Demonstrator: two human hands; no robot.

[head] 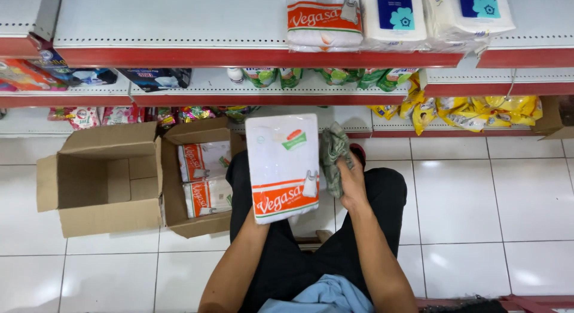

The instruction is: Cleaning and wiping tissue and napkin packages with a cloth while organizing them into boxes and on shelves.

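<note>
My left hand holds a flat white packet with an orange band upright in front of me, over my lap; the packet hides most of the hand. My right hand grips a grey-green cloth pressed against the packet's right edge. Just left of my knees, an open cardboard box holds two more of the same packets. Another such packet lies on the top shelf beside white packs with blue labels.
An empty open cardboard box stands on the white tiled floor at the left. Grey shelves with red edges run across the top, holding green bags, yellow packets and pink packets. A carton sits at the far right.
</note>
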